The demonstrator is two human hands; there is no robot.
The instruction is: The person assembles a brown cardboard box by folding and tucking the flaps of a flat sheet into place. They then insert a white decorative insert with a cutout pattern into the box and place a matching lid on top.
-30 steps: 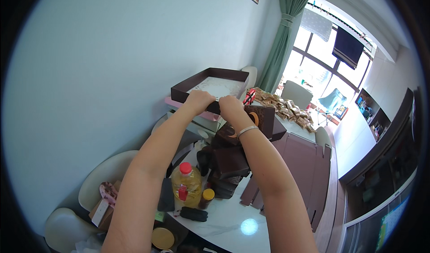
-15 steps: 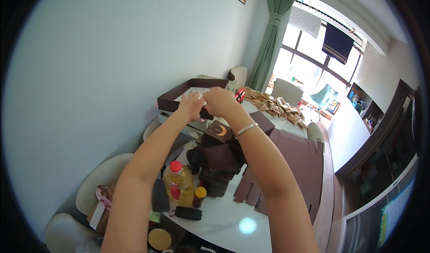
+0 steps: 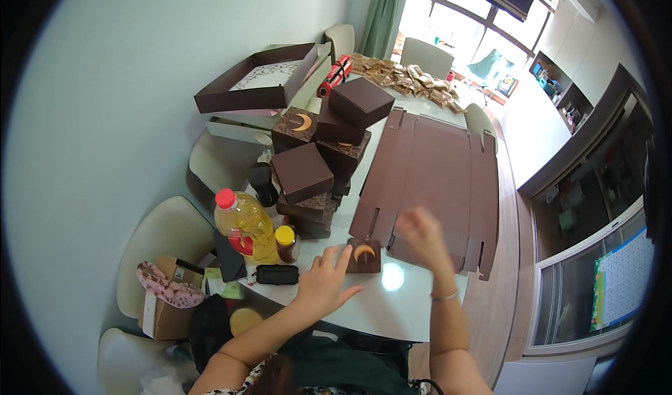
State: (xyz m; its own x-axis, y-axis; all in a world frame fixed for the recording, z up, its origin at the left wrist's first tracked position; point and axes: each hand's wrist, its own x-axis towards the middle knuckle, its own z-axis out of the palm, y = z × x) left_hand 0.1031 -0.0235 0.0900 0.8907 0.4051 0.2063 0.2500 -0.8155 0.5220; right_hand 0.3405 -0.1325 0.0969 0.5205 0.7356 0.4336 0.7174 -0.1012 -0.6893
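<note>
Brown and square, a small gold-crescent box (image 3: 365,256) lies by the spread left hand (image 3: 322,284) on the white table (image 3: 413,307); the blurred right hand (image 3: 421,234), grip unclear, is above flat brown cardboard (image 3: 441,171). Farther left, brown boxes (image 3: 302,172) are stacked.

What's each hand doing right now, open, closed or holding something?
Left hand: open, by the small moon-marked box, holding nothing.
Right hand: over the flat brown cardboard, too blurred to tell open or closed.

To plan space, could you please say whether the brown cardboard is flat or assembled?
Flat: the cardboard lies spread out on the table.
</note>
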